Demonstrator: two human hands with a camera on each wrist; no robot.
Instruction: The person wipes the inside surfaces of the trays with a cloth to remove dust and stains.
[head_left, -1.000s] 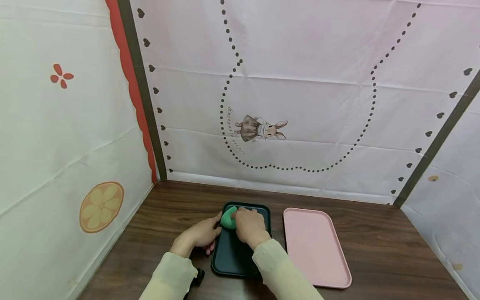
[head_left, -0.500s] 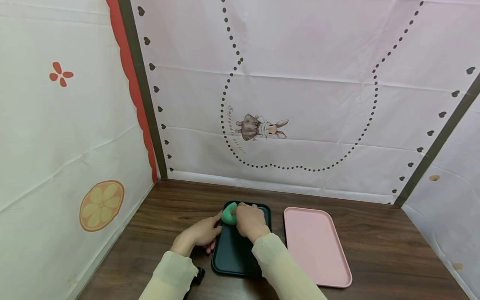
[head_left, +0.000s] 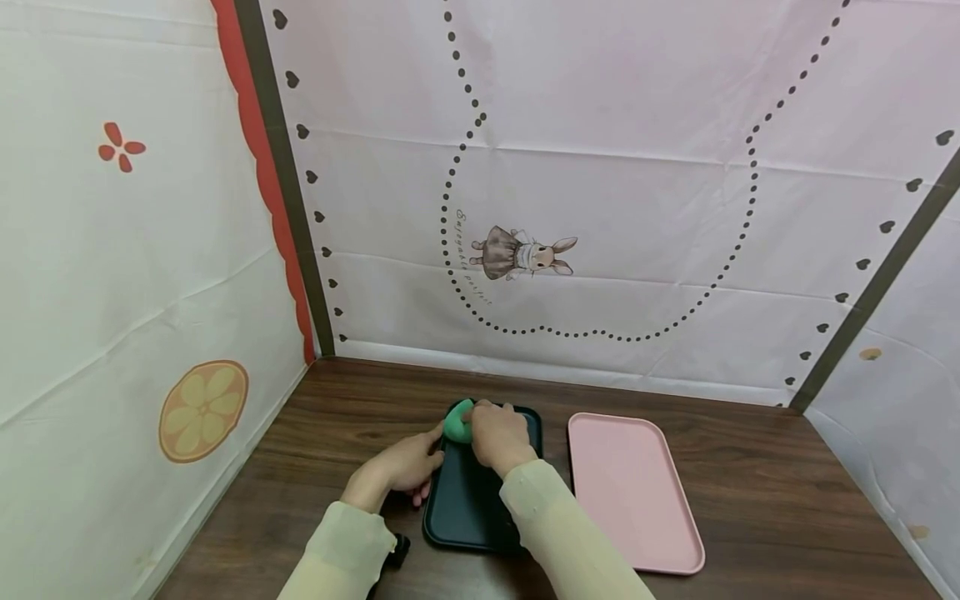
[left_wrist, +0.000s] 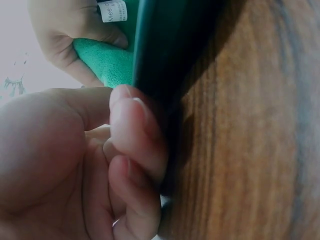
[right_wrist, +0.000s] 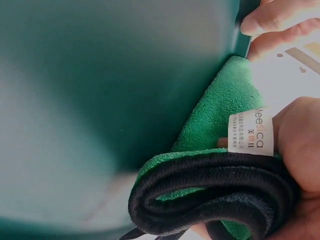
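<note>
A green cleaning cloth [head_left: 457,423], folded over, lies against the far left part of the dark green tray [head_left: 467,512]. My right hand [head_left: 501,435] grips this cloth and presses it onto the tray. The right wrist view shows the cloth's black stitched edge [right_wrist: 215,172] and a white label [right_wrist: 250,132] with printing. At the tray's left rim, my left hand [head_left: 403,463] pinches the edge between thumb and fingers. The left wrist view has that hand [left_wrist: 65,145] close up beside the tray wall. The right fingers are partly hidden behind the cloth.
A pink tray [head_left: 633,492] lies flat to the right of the dark one. Both rest on a brown wooden table [head_left: 780,500]. Printed cloth walls stand at the back and sides. A small black object [head_left: 400,550] sits by the left sleeve.
My right hand and the cloth have slid slightly toward the tray's far edge. The left hand keeps its place on the rim, and the trays stay put.
</note>
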